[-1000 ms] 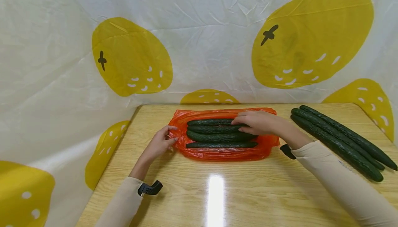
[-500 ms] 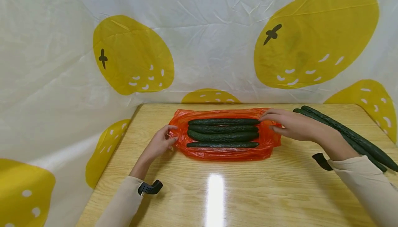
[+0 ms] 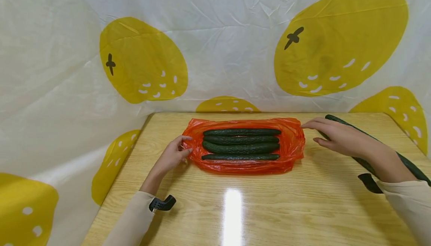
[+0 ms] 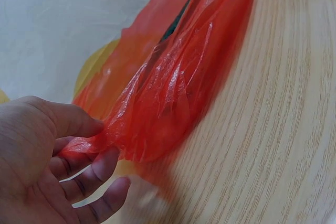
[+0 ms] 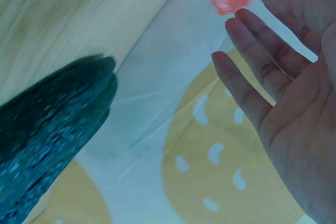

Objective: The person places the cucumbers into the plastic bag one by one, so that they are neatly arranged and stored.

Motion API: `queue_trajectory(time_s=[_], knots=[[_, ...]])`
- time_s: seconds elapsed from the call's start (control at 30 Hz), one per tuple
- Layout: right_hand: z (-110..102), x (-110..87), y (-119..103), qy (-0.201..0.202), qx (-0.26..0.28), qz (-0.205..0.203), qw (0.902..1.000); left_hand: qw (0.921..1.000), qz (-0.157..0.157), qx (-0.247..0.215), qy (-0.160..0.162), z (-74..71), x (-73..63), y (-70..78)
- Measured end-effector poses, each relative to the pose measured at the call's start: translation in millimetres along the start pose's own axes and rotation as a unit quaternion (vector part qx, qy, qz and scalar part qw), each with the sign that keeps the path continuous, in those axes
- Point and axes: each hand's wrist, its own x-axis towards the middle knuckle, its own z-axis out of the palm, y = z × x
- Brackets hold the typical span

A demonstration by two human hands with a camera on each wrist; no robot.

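Several dark green cucumbers (image 3: 240, 148) lie side by side on a thin red plastic bag (image 3: 293, 145) near the back of the table. At the bag's left end my left hand (image 3: 171, 154) pinches the gathered plastic; in the left wrist view the thumb and fingers close on its edge (image 4: 94, 142). My right hand (image 3: 340, 137) hovers just off the bag's right end, fingers extended and holding nothing. Behind and beneath that arm lie more loose cucumbers (image 3: 414, 167), partly hidden by it. Their ends (image 5: 100, 82) show beside the hand in the right wrist view.
The wooden table (image 3: 286, 208) ends at the back against a white sheet (image 3: 232, 62) printed with large yellow fruit shapes. That sheet also hangs along the left side. Dark wrist-worn camera mounts (image 3: 163, 203) stick out from both forearms.
My right hand has moved right, from above the cucumbers on the bag to beyond the bag's right end. The left hand and the cucumbers have stayed in place.
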Motion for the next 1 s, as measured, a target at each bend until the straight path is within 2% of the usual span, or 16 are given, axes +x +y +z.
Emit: queue_trajectory(time_s=[0.13, 0.27, 0.37, 0.77, 1.0], knots=[[-0.3, -14.4, 13.9, 0.002, -0.007, 0.037, 0.9993, 1.0000, 0.002, -0.002, -0.002, 0.1, 0.4, -0.9], [-2.3, -28.4, 26.9, -0.034, 0.013, 0.103, 0.9941, 1.0000, 0.000, 0.002, 0.001, 0.4, -0.1, -1.1], [-1.7, -37.9, 35.5, -0.050, 0.016, 0.131, 0.9900, 1.0000, -0.002, 0.004, 0.002, 0.6, -1.0, -0.7], [2.0, -65.6, 60.0, -0.062, 0.005, 0.180, 0.9817, 1.0000, -0.008, 0.002, 0.003, 0.1, -1.2, -1.1], [3.9, -76.3, 68.2, -0.081, -0.006, 0.205, 0.9755, 1.0000, 0.002, -0.008, -0.004, 0.1, -0.8, -1.7]])
